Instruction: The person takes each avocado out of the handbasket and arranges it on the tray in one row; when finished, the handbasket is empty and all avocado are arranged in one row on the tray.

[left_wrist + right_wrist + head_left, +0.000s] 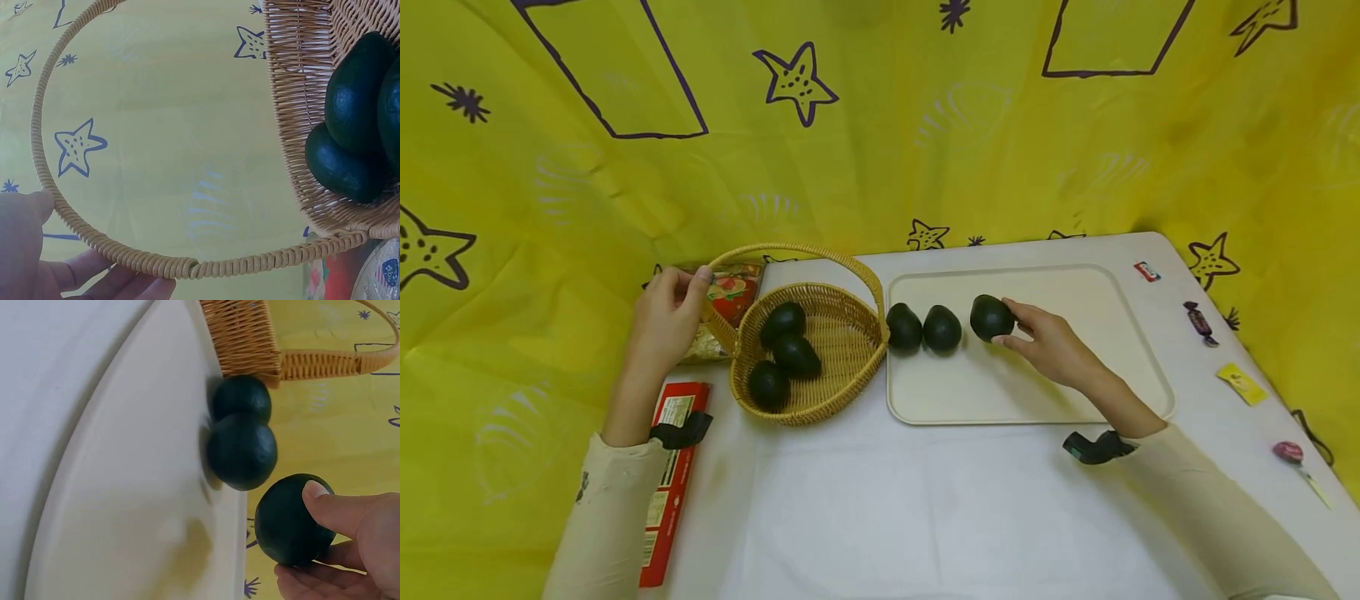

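Right hand [1051,343] holds a dark green avocado [991,317] on the cream tray [1097,300]. Thumb [334,509] lies across the near side, the other fingers curl under and behind, a narrow grip closed round the fruit. In the right wrist view the avocado [289,519] sits between thumb and fingers; whether it rests on the tray or is just lifted, can't tell.

Two more avocados [922,327] stand side by side on the tray's left part, touching each other; the left one is right against the basket rim. The held one is near them, with a gap between.

Left hand [667,312] grips the wicker basket's handle [790,249] at its left end, fingers wrapped round it. Left wrist view: fingertips [134,289] curl under the coiled handle [187,267], thumb against it.

Basket [838,392] sits left of the tray, touching its edge, with three avocados [782,350] bunched inside.

Behind the left hand is a foil snack bag [730,296]; a red box [672,475] is under the left forearm. Wrapped candies [1199,321] are scattered along the table's right side.
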`<action>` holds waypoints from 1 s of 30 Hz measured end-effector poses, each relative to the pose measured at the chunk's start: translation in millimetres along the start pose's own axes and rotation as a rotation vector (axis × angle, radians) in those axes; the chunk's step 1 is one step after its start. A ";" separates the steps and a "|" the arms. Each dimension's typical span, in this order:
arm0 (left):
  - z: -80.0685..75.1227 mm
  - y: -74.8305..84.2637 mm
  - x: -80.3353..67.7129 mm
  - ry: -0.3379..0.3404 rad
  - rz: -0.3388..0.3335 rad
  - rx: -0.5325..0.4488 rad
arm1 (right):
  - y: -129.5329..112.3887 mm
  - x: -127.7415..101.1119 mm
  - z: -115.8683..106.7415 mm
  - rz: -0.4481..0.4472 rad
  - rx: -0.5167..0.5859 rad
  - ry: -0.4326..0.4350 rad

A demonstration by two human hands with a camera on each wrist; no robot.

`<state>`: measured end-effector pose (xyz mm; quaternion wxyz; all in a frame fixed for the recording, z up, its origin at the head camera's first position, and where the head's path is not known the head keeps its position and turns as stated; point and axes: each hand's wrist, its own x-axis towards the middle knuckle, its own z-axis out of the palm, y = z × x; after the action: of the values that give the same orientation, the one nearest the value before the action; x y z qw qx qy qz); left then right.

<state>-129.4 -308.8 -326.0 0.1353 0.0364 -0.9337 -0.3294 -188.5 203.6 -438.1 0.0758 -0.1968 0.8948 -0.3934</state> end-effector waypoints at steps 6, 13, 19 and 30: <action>-0.1 2.5 -0.8 -0.005 -0.008 -0.003 | 10.0 6.0 9.8 -0.005 -0.009 0.000; 0.4 2.9 -1.2 0.000 -0.004 -0.015 | 16.2 11.3 19.9 -0.009 -0.004 -0.011; 1.3 0.6 -1.3 -0.015 -0.008 -0.018 | 17.9 13.6 26.2 0.021 -0.011 -0.011; 1.2 1.6 -2.2 0.003 0.003 -0.009 | 17.7 15.4 27.5 0.036 0.027 -0.022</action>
<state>-127.6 -306.5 -326.4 0.1373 0.0351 -0.9321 -0.3332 -199.7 189.5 -469.4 0.0952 -0.1841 0.8919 -0.4020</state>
